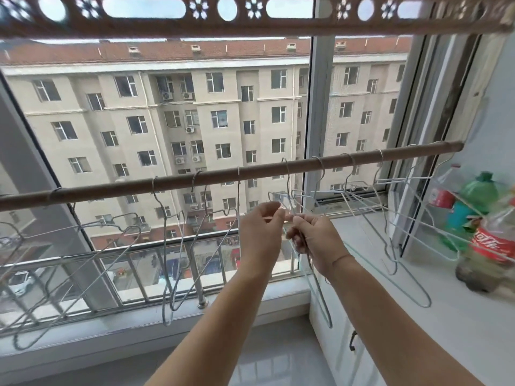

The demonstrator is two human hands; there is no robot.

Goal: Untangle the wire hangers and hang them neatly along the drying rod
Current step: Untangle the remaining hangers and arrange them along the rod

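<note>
Both hands are working just under the drying rod (223,178), roughly mid-span. The right hand (316,240) is curled tight round the wire of a pale hanger (320,296), whose long loop dangles down past the wrist. The left hand (260,232) pinches a bit of wire right beside it, fingertips almost touching the right knuckles. Can't tell if that's the same hanger or a second one, it's blurry there. Left of the hands, a row of grey hangers (165,260) hooks over the rod, spread out but overlapping at the shoulders. To the right, white hangers (359,197) hang bunched and crossed, tilted over the white ledge (459,324). Near the ledge's right edge stand a cola bottle (493,246) and a green bottle (479,196), with hanger wires crossing in front of them. There's open room below the hands, over the tiled floor (278,363).
</note>
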